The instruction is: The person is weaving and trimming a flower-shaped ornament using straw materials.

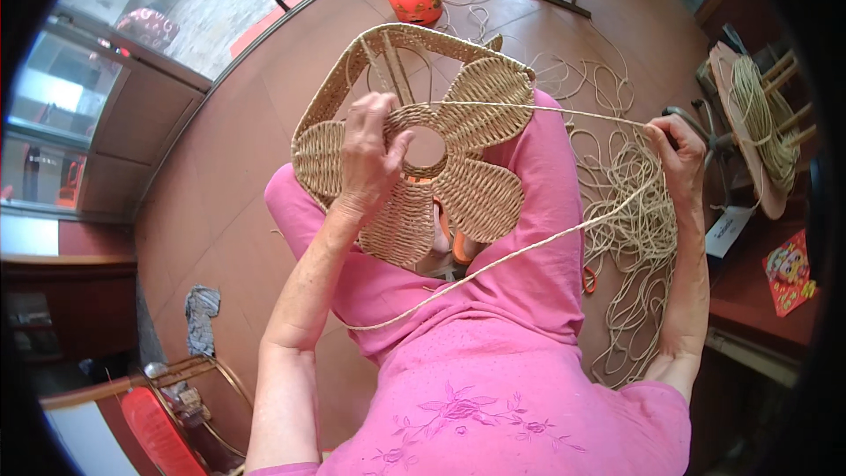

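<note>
Pink embroidered shirt [476, 410] fills lower centre. Left hand [370, 152] grips the woven flower panel [478, 197], centre frame; right hand [680, 152], right of centre, pinches the cord [564, 110] taut. Advisable: even tension, panel held still, strands uncrossed. White card [726, 231], far right: print too small to read.

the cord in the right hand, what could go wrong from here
The strand of cord between the woven flower and the right hand looks taut, so a hard pull might shift or distort the weave, with the left hand on it near the centre.

Another length of cord crosses the pink clothing, where it might catch.

The heap of loose cord on the floor lies in overlapping loops and could tangle.
</note>
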{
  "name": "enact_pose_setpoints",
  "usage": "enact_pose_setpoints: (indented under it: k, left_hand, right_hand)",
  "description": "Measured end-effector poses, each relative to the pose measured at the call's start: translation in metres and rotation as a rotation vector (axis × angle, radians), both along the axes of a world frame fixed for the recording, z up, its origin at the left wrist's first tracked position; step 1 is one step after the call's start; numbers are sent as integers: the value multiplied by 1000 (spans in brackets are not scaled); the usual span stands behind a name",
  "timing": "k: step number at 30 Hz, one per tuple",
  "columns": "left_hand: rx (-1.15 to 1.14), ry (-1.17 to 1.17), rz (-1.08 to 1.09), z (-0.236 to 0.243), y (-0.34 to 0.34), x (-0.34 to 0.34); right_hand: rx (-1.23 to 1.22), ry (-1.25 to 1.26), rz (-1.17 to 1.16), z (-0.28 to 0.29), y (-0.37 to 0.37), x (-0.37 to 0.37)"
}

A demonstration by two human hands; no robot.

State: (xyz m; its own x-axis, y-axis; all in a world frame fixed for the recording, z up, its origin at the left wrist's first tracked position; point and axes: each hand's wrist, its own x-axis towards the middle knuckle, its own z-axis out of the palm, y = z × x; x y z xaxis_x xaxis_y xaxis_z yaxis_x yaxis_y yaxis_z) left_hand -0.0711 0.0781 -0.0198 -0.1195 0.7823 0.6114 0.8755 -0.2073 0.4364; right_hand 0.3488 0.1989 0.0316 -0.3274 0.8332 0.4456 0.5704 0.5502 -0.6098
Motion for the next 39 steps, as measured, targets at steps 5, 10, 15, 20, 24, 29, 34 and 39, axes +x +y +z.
enact_pose_setpoints:
  k: [5, 10, 15, 20, 24, 29, 34, 39]
  left_hand:
    - [274, -76, 260, 0, -5, -24]
    - [24, 144, 209, 7, 4, -22]
    - [-144, 152, 304, 10, 9, -19]
    - [-183, 95, 166, 12, 14, -23]
    - [-340, 267, 269, 16, 14, -18]
    - [178, -163, 245, 23, 7, -29]
    - [-45, 356, 50, 12, 8, 1]
    - [-186, 276, 119, 4, 15, 9]
  right_hand:
    - [-61, 7, 18, -2, -2, 0]
    - [-268, 97, -14, -28, 5, 7]
    - [-277, 98, -7, -24, 0, 4]
    - [-197, 31, -9, -20, -3, 9]
    - [-164, 33, 21, -18, -10, 4]
    - [-161, 4, -8, -12, -22, 6]
    - [-225, 100, -6, -11, -27, 5]
    - [-239, 126, 30, 6, -30, 4]
